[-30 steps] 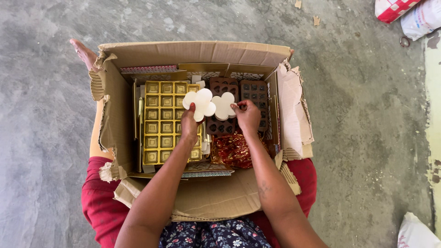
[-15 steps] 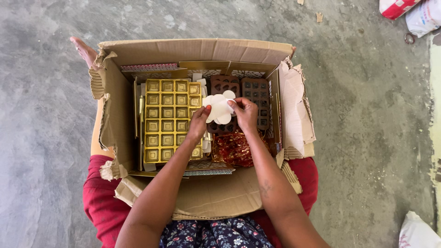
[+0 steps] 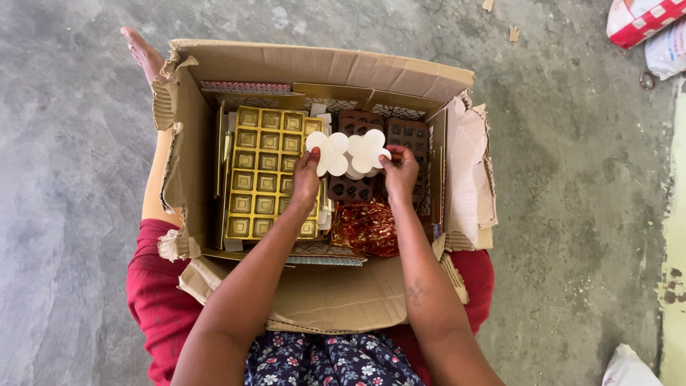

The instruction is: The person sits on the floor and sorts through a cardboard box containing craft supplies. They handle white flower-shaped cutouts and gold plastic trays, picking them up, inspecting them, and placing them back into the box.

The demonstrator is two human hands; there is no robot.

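The person sits on a grey concrete floor (image 3: 86, 179) with a torn cardboard box (image 3: 321, 68) across the lap, both arms reaching down into it. The left hand (image 3: 306, 182) pinches a white flower-shaped card cutout (image 3: 329, 151) by its lower edge, thumb on top and fingers closed beneath it. The right hand (image 3: 400, 175) grips a second white flower-shaped cutout (image 3: 368, 149) the same way, fingertips closed on its right lobe. The two cutouts sit side by side above the middle of the box, their inner lobes touching or overlapping; which one lies on top is hard to tell. Directly under them lie brown moulded chocolate trays (image 3: 411, 136) with heart-shaped pockets. To the left, filling that side of the box, rests a gold tray (image 3: 261, 179) divided into square compartments. Near the right wrist, a crumpled red-and-gold foil wrapper (image 3: 368, 227) sits at the box's near end. A bare foot (image 3: 141, 50) pokes out past the far left corner.
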